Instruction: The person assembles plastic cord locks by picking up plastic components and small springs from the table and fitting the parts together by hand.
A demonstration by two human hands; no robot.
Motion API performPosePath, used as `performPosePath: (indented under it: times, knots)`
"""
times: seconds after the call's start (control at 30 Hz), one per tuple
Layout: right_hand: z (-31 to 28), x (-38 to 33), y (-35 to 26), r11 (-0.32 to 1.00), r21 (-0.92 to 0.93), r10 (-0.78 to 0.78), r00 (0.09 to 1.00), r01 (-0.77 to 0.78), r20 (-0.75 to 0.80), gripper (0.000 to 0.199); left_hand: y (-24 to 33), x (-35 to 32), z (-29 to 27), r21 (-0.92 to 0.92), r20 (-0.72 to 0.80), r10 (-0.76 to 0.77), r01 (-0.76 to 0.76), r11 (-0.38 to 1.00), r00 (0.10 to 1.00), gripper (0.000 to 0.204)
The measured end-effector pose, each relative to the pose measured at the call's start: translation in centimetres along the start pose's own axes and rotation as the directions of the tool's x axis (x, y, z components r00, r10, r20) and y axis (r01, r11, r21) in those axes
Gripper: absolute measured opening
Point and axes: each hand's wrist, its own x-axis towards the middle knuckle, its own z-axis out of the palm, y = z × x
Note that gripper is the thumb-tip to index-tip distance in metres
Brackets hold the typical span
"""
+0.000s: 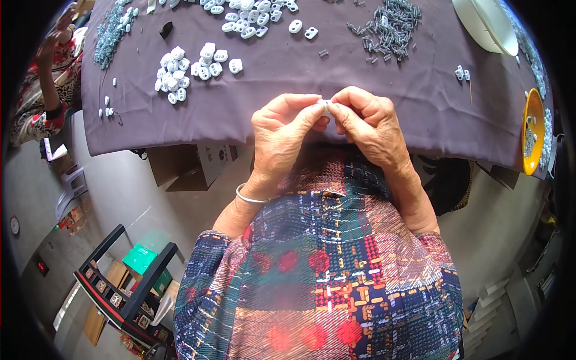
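Both hands meet at centre frame, just over the near edge of the purple cloth [390, 90]. The left hand [282, 135] and the right hand [366, 123] pinch one small white plastic piece [324, 107] between thumbs and fingertips. At ten o'clock lies a heap of white plastic toggles [180, 69], and more of them run along twelve o'clock. At one o'clock sits a scatter of small grey springs [387, 27]. An orange bowl [531, 129] is at three o'clock, and another person's arm [51, 72] at nine.
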Motion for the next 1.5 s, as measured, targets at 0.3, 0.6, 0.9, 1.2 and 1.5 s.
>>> performPosePath:
  times: [0.3, 0.6, 0.9, 1.2, 1.5]
  knots:
    - [-0.8, 1.6, 0.2, 0.982, -0.127, -0.127, 0.987, 0.140, 0.103, 0.011, 0.2, 0.2, 0.0, 0.025, 0.020, 0.006, -0.006, 1.000, 1.000, 0.013]
    - [0.1, 1.1, 0.5, 0.868, -0.303, -0.403, 0.915, 0.393, 0.033, 0.008, -0.3, 0.4, 0.3, 0.007, -0.022, 0.071, -0.071, 0.997, 0.997, 0.013]
    - [1.5, 0.4, 0.1, 0.803, -0.451, -0.479, 0.872, 0.389, -0.102, 0.013, -0.4, 0.5, 0.3, -0.015, -0.057, 0.081, -0.082, 0.996, 0.995, 0.014]
    - [2.1, 0.3, -1.0, 0.723, -0.633, -0.425, 0.900, 0.276, -0.093, 0.015, 1.0, 0.9, -0.6, -0.264, 0.040, -0.183, 0.187, 0.946, 0.982, 0.013]
    - [1.7, 0.5, -0.5, 0.728, -0.585, -0.502, 0.860, 0.358, -0.097, 0.013, 1.2, 0.5, -0.6, -0.246, 0.068, -0.236, 0.246, 0.938, 0.969, 0.013]
